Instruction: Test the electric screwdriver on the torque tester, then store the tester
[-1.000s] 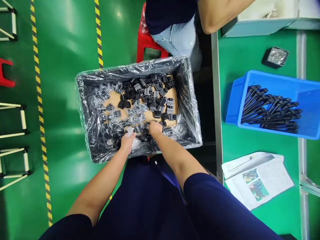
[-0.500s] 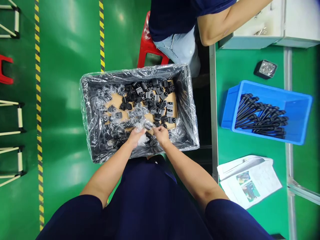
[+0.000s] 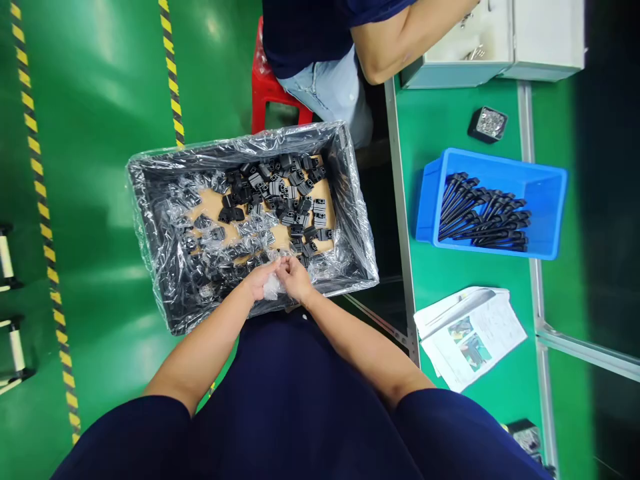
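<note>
In the head view, a black crate [image 3: 240,142] lined with clear plastic film lies in front of my body. Loose black plastic parts [image 3: 275,187] cover much of its tan bottom, and more parts in clear wrapping [image 3: 205,230] lie to the left. My left hand [image 3: 260,279] is closed around a crumpled clear plastic bag [image 3: 271,288] over the crate's near side. Beside it, my right hand [image 3: 296,279] has its fingers pinched together at the bag's upper edge, touching the left fingertips. Whether a part is inside the bag is hidden.
A blue bin [image 3: 545,213] of long black parts stands on the green table [image 3: 415,120] at right. Papers [image 3: 470,340] and a small box of metal pieces [image 3: 489,125] lie there too. A co-worker [image 3: 320,67] sits on a red stool [image 3: 263,93] beyond the crate.
My right hand has come left to meet my left hand at the bag. The whole view has shifted, so the crate and table appear farther left.
</note>
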Action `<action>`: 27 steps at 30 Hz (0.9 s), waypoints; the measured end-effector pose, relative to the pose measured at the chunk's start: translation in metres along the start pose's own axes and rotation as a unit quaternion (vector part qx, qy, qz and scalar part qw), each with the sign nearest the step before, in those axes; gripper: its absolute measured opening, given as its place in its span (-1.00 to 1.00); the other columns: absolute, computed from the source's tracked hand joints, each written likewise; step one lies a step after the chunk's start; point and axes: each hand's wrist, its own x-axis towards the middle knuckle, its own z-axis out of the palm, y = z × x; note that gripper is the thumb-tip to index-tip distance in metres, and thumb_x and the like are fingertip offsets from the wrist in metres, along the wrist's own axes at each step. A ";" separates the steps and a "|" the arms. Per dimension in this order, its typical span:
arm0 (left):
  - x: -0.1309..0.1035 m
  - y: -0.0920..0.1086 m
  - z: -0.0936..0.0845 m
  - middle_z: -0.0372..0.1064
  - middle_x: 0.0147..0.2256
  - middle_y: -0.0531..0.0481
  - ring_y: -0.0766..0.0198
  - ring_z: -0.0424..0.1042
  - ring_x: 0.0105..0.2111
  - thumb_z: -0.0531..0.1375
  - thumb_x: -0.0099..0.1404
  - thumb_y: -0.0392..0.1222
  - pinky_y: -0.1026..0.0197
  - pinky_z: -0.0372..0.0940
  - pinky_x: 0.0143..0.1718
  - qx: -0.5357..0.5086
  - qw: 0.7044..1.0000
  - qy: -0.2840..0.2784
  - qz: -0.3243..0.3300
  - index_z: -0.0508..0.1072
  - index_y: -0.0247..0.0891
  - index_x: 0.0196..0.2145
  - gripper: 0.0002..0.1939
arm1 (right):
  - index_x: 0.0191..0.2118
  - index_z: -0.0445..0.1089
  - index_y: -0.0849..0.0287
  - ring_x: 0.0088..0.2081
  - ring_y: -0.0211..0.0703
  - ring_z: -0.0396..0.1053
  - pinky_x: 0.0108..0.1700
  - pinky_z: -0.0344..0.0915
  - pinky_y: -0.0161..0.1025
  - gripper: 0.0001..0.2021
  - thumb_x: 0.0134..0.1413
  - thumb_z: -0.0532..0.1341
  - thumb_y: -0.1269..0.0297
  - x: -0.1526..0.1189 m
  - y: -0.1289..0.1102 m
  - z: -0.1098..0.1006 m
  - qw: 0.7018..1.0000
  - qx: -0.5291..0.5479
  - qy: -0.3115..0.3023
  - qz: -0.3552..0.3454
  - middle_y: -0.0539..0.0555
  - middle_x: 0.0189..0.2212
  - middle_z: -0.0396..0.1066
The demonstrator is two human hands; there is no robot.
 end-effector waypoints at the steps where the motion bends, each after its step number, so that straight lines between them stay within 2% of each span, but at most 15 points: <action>1: -0.002 0.000 -0.002 0.50 -0.48 -0.10 0.18 0.49 -0.53 0.32 0.17 -0.14 0.16 0.40 -0.46 0.000 1.000 0.015 0.008 0.48 -0.35 -0.29 -0.78 | -0.16 0.31 0.12 -0.49 -0.28 0.27 -0.42 0.21 -0.34 -0.71 -0.02 0.27 0.17 0.000 -0.001 -0.003 0.999 -0.021 -0.050 0.007 -0.11 -0.52 0.34; 2: -0.003 0.000 -0.005 0.49 -0.51 -0.09 0.19 0.48 -0.55 0.33 0.13 -0.22 0.17 0.40 -0.47 0.004 0.999 0.042 0.018 0.48 -0.35 -0.31 -0.81 | -0.13 0.31 0.12 -0.44 -0.24 0.33 -0.37 0.26 -0.31 -0.70 0.00 0.27 0.18 0.001 -0.002 -0.010 0.995 -0.052 -0.084 0.018 -0.08 -0.47 0.39; 3: -0.004 0.000 -0.007 0.47 -0.54 -0.07 0.20 0.47 -0.57 0.33 0.08 -0.30 0.18 0.39 -0.48 0.007 0.997 0.074 0.032 0.47 -0.36 -0.34 -0.83 | -0.11 0.33 0.12 -0.37 -0.20 0.37 -0.30 0.31 -0.27 -0.70 0.02 0.27 0.20 0.004 -0.004 -0.019 0.990 -0.101 -0.092 0.024 -0.03 -0.41 0.44; 5: -0.006 -0.002 -0.013 0.43 -0.59 -0.02 0.22 0.43 -0.63 0.33 -0.03 -0.42 0.19 0.37 -0.52 0.019 0.987 0.147 0.067 0.46 -0.35 -0.38 -0.80 | -0.05 0.36 0.13 -0.18 -0.09 0.41 -0.12 0.33 -0.18 -0.71 0.06 0.24 0.29 0.012 -0.006 -0.045 0.964 -0.263 -0.020 0.019 0.09 -0.23 0.48; 7: -0.006 -0.003 -0.018 0.43 -0.60 0.00 0.23 0.41 -0.63 0.33 -0.13 -0.46 0.19 0.35 -0.54 0.040 0.973 0.201 0.104 0.47 -0.36 -0.39 -0.73 | 0.03 0.36 0.14 0.00 0.03 0.33 0.04 0.26 -0.09 -0.63 0.05 0.23 0.40 0.021 -0.002 -0.076 0.891 -0.448 0.071 0.001 0.20 -0.03 0.41; 8: -0.007 -0.004 -0.021 0.45 -0.58 -0.01 0.23 0.42 -0.62 0.34 -0.17 -0.46 0.19 0.35 -0.53 0.053 0.968 0.212 0.122 0.48 -0.36 -0.38 -0.70 | 0.06 0.36 0.15 0.08 0.08 0.28 0.09 0.22 -0.06 -0.58 0.04 0.22 0.45 0.026 0.002 -0.090 0.849 -0.521 0.083 -0.003 0.24 0.05 0.36; 10: -0.007 -0.004 -0.027 0.46 -0.55 -0.02 0.24 0.43 -0.59 0.37 -0.22 -0.42 0.21 0.33 -0.52 0.084 0.957 0.230 0.156 0.50 -0.36 -0.40 -0.68 | 0.07 0.39 0.16 0.14 0.14 0.20 0.11 0.19 -0.04 -0.57 0.04 0.21 0.47 0.035 0.011 -0.113 0.793 -0.608 0.049 0.005 0.28 0.08 0.32; 11: -0.007 -0.004 -0.029 0.45 -0.56 0.00 0.25 0.42 -0.60 0.38 -0.24 -0.40 0.21 0.32 -0.52 0.098 0.950 0.244 0.170 0.50 -0.36 -0.42 -0.68 | 0.04 0.42 0.16 0.12 0.13 0.22 0.10 0.20 -0.06 -0.61 0.06 0.20 0.45 0.038 0.016 -0.121 0.783 -0.622 0.029 0.015 0.28 0.05 0.34; 13: -0.007 -0.003 -0.032 0.41 -0.61 0.03 0.26 0.38 -0.63 0.39 -0.24 -0.36 0.21 0.29 -0.53 0.116 0.936 0.277 0.186 0.49 -0.34 -0.46 -0.72 | -0.05 0.48 0.15 0.07 0.08 0.27 0.07 0.22 -0.12 -0.73 0.14 0.17 0.37 0.042 0.022 -0.131 0.791 -0.610 0.021 0.025 0.25 -0.03 0.40; 15: -0.005 -0.003 -0.033 0.37 -0.64 0.04 0.23 0.37 -0.63 0.39 -0.20 -0.31 0.17 0.29 -0.50 0.113 0.934 0.285 0.183 0.48 -0.34 -0.47 -0.74 | -0.18 0.52 0.14 0.01 0.01 0.31 0.04 0.23 -0.17 -0.81 0.17 0.16 0.30 0.042 0.022 -0.134 0.819 -0.570 0.050 0.022 0.20 -0.10 0.44; 18: -0.002 -0.004 -0.029 0.43 -0.58 -0.04 0.10 0.47 -0.46 0.43 -0.16 -0.26 0.09 0.34 -0.33 0.108 0.947 0.240 0.186 0.51 -0.34 -0.41 -0.71 | -0.29 0.47 0.14 -0.13 -0.08 0.36 -0.01 0.24 -0.19 -0.86 0.14 0.19 0.23 0.035 0.014 -0.131 0.879 -0.463 0.111 0.011 0.11 -0.23 0.47; 21: 0.001 -0.005 -0.015 0.49 -0.47 -0.05 0.06 0.50 -0.32 0.45 -0.23 -0.35 0.08 0.34 -0.19 0.160 0.943 0.213 0.197 0.53 -0.31 -0.36 -0.62 | -0.34 0.38 0.15 -0.40 -0.19 0.31 -0.23 0.27 -0.23 -0.83 0.09 0.19 0.15 0.025 0.005 -0.121 0.952 -0.275 0.132 0.003 0.00 -0.45 0.39; 22: 0.000 -0.005 -0.008 0.50 -0.41 -0.05 0.08 0.50 -0.29 0.45 -0.26 -0.39 0.08 0.34 -0.16 0.177 0.944 0.197 0.198 0.54 -0.30 -0.33 -0.57 | -0.35 0.35 0.15 -0.47 -0.22 0.26 -0.31 0.25 -0.26 -0.81 0.07 0.19 0.12 0.022 0.003 -0.116 0.970 -0.206 0.131 0.001 -0.04 -0.51 0.34; 24: -0.002 -0.004 0.006 0.53 -0.28 -0.05 0.14 0.50 -0.27 0.46 -0.25 -0.40 0.10 0.34 -0.13 0.181 0.956 0.134 0.190 0.54 -0.26 -0.20 -0.45 | -0.38 0.32 0.15 -0.55 -0.26 0.17 -0.42 0.19 -0.29 -0.76 0.03 0.19 0.06 0.018 0.000 -0.103 0.985 -0.115 0.132 0.003 -0.09 -0.59 0.25; 27: -0.007 -0.003 0.028 0.53 -0.25 -0.10 0.18 0.49 -0.34 0.48 -0.14 -0.26 0.08 0.35 -0.17 0.144 0.980 0.018 0.134 0.52 -0.27 -0.13 -0.45 | -0.48 0.29 0.14 -0.55 -0.27 0.13 -0.41 0.15 -0.29 -0.70 0.05 0.16 0.01 0.016 -0.002 -0.084 0.971 -0.159 0.177 0.002 -0.09 -0.63 0.22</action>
